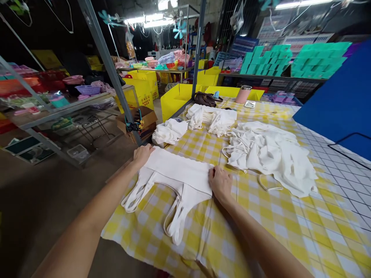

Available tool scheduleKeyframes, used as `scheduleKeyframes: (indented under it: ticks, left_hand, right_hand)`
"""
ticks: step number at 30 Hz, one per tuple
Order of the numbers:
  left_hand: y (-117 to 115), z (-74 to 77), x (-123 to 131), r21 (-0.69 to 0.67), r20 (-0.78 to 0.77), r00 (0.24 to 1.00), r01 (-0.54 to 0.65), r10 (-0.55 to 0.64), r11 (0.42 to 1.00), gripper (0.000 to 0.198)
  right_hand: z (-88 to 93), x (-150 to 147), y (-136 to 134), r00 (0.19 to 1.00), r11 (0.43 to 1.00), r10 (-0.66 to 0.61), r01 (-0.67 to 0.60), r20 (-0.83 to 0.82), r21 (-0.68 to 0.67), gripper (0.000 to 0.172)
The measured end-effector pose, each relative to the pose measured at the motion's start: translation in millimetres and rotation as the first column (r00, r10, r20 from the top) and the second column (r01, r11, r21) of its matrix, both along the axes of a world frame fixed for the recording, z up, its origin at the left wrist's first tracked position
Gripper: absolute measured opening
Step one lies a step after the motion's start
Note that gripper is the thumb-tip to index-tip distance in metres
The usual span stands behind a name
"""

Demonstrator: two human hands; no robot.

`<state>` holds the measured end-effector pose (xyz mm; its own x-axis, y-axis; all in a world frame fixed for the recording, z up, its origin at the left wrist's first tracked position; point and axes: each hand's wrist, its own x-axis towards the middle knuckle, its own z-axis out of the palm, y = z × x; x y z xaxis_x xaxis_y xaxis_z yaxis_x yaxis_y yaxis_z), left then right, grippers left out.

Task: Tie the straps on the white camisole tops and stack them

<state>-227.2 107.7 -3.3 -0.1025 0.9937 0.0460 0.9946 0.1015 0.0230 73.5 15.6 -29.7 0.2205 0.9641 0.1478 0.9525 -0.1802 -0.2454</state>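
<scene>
A white cloth bag [179, 173] lies flat on the yellow checked tablecloth [261, 216], its long handles trailing toward me. My left hand [142, 154] grips its far left corner, fingers curled over the edge. At the bag's right edge my right hand [220, 184] pinches the cloth with bent fingers. A loose heap of white bags [272, 154] sits just right of my right hand. Two smaller folded stacks, one [169, 131] at the table's left edge and one [213, 117] farther back, lie beyond.
A dark handbag [205, 99], a pink tumbler [242, 94] and a small clear tray [249, 104] stand at the table's far end. Yellow bins [174, 101] and a metal shelf frame [110, 65] lie to the left. A blue panel [339, 104] rises on the right.
</scene>
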Motion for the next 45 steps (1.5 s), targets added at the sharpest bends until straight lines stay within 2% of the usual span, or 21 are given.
scheduleKeyframes:
  ticks: [6, 11, 13, 15, 18, 21, 25, 28, 30, 32, 34, 36, 38, 40, 41, 43, 45]
  left_hand:
    - [0, -0.8, -2, 0.007, 0.056, 0.998, -0.010, 0.009, 1.000, 0.038]
    - [-8, 4.3, -9, -0.023, 0.106, 0.994, 0.005, -0.003, 1.000, 0.034]
    - [-17, 8.5, -11, 0.012, 0.112, 0.993, 0.028, -0.029, 1.000, 0.034]
    - [-27, 12.7, -10, 0.098, 0.082, 0.993, 0.076, -0.084, 0.992, 0.036]
    - [-39, 16.4, 1, 0.235, -0.063, 0.977, 0.215, -0.206, 0.948, 0.036]
    - [-43, 17.6, 30, 0.301, -0.085, 0.936, 0.350, -0.341, 0.887, 0.035]
    - [-41, 20.2, 98, 0.316, 0.076, 0.826, 0.511, -0.558, 0.800, 0.034]
    - [-40, 22.8, 164, 0.252, 0.281, 0.705, 0.600, -0.651, 0.759, 0.035]
    - [-42, 24.3, 208, 0.210, 0.446, 0.594, 0.657, -0.669, 0.724, 0.034]
    - [-46, 24.8, 246, 0.182, 0.620, 0.472, 0.691, -0.627, 0.700, 0.032]
    - [-54, 24.1, 273, 0.116, 0.801, 0.353, 0.701, -0.484, 0.703, 0.028]
    - [-63, 22.4, 289, 0.004, 0.947, 0.229, 0.690, -0.223, 0.724, 0.030]
    - [-71, 20.5, 297, -0.133, 0.990, 0.124, 0.664, 0.067, 0.736, 0.031]
    - [-79, 19.2, 302, -0.267, 0.958, 0.086, 0.628, 0.275, 0.731, 0.027]
    - [-83, 18.9, 305, -0.314, 0.939, 0.090, 0.614, 0.331, 0.725, 0.025]
    - [-90, 18.8, 313, -0.367, 0.918, 0.109, 0.597, 0.382, 0.713, 0.021]
    - [-98, 19.4, 321, -0.368, 0.917, 0.109, 0.605, 0.384, 0.706, 0.020]
  right_hand:
    - [-1.4, 1, 2, 1.000, 1.000, 0.011, -0.010, -0.022, 0.021, 0.025]
    - [-6.9, 7, -1, 0.993, 0.998, 0.043, -0.037, -0.109, 0.059, 0.021]
    - [-10.5, 17, -7, 0.984, 0.993, 0.080, -0.066, -0.158, 0.095, 0.023]
    - [-13.9, 35, -13, 0.970, 0.978, 0.133, -0.094, -0.205, 0.187, 0.026]
    - [-15.0, 73, -18, 0.968, 0.939, 0.138, -0.060, -0.209, 0.339, 0.025]
    - [-6.8, 119, -13, 0.987, 0.913, -0.002, 0.068, -0.162, 0.401, 0.025]
    - [12.7, 168, 2, 0.972, 0.870, -0.197, 0.233, -0.127, 0.435, 0.031]
    - [25.7, 185, 16, 0.969, 0.874, -0.230, 0.245, -0.088, 0.419, 0.033]
    - [32.6, 189, 23, 0.980, 0.899, -0.189, 0.195, -0.055, 0.391, 0.026]
    - [38.1, 187, 25, 0.991, 0.924, -0.127, 0.132, -0.036, 0.359, 0.013]
    - [41.6, 181, 18, 0.998, 0.939, -0.055, 0.064, -0.036, 0.337, 0.015]
    - [42.7, 172, 4, 0.998, 0.948, 0.034, -0.018, -0.044, 0.318, 0.016]
    - [41.9, 165, -13, 0.992, 0.951, 0.112, -0.090, -0.057, 0.295, 0.014]
    - [40.4, 163, -22, 0.990, 0.955, 0.119, -0.092, -0.079, 0.282, 0.015]
    - [39.7, 165, -22, 0.991, 0.957, 0.091, -0.062, -0.094, 0.283, 0.015]
    - [38.7, 171, -13, 0.991, 0.958, 0.013, 0.026, -0.134, 0.284, 0.018]
    - [39.5, 178, 3, 0.982, 0.956, -0.052, 0.101, -0.183, 0.274, 0.021]
